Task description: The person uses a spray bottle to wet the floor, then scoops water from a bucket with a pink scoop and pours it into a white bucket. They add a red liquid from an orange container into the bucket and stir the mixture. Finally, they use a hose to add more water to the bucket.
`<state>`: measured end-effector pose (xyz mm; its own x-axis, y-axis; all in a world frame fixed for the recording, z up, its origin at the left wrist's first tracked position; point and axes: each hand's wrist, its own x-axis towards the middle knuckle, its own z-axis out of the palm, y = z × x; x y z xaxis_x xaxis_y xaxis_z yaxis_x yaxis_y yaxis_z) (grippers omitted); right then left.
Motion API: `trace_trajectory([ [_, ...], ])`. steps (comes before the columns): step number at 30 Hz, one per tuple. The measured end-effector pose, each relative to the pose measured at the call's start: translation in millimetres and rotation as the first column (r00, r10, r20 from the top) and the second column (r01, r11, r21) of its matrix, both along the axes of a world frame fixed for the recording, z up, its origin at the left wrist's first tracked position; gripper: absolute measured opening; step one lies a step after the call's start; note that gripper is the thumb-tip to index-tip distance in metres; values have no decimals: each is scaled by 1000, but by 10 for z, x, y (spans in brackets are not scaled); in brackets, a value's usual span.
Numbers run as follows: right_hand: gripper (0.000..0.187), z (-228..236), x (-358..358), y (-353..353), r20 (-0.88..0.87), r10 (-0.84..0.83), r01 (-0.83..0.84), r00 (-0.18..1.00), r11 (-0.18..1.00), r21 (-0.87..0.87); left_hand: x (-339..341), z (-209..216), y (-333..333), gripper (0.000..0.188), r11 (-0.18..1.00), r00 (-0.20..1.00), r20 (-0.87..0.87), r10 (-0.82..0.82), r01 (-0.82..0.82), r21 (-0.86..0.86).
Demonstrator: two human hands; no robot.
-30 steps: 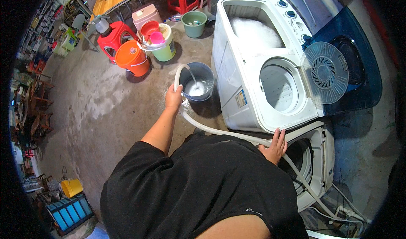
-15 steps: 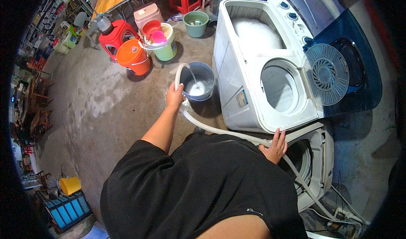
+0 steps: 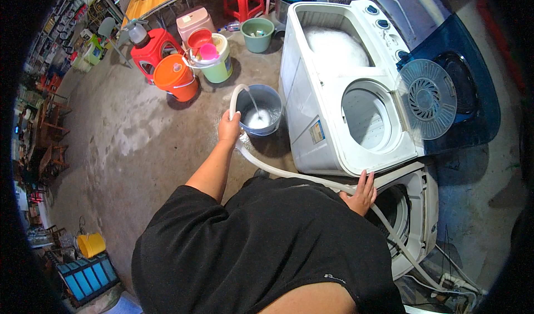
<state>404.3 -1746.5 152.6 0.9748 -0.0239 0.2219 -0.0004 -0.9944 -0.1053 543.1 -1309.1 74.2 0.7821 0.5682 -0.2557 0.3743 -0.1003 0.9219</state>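
My left hand (image 3: 229, 127) is closed round a pale hose (image 3: 297, 174) near its bent end. From that end a stream of water runs into a grey-blue bucket (image 3: 264, 94) on the floor, with water and white foam inside. The hose crosses in front of my body and passes under my right hand (image 3: 360, 194). That hand has its fingers stretched out, resting against the edge of a white front-loading machine (image 3: 420, 214) beside the twin-tub washing machine (image 3: 308, 100). One tub of the twin-tub holds foamy water (image 3: 336, 46); the round spin tub (image 3: 367, 119) stands uncovered.
Left of the bucket are an orange lidded bucket (image 3: 176, 79), a pale green bucket (image 3: 218, 69) with scoops on it, and a red jug (image 3: 157, 50). Behind stand a green basin (image 3: 257, 36) and a red stool (image 3: 243, 1). The washer's blue lid (image 3: 470, 86) hangs out rightward.
Water keeps running from the hose into the bucket. My hands stay where they were, and the view has shifted only slightly.
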Motion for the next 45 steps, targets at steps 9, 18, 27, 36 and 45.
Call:
trace_trajectory([
  [9,91,-15,-3,7,27,2,-2,1000,1000,-3,-37,230,-65,35,999,1000,-19,4,-4,-38],
  [18,91,-18,-6,6,45,13,-13,999,1000,-9,-64,187,-44,33,997,1000,4,4,-4,-77],
  [27,92,1,-2,26,23,1,-1,1000,1000,4,-75,82,-8,35,998,1000,-10,20,-21,-62],
  [36,92,-13,-7,12,43,11,-11,999,1000,-10,-78,-2,9,35,998,999,32,31,-29,-63],
  [45,94,1,-3,13,34,13,-12,999,1000,-14,-75,69,-8,34,999,1000,22,15,-14,-44],
])
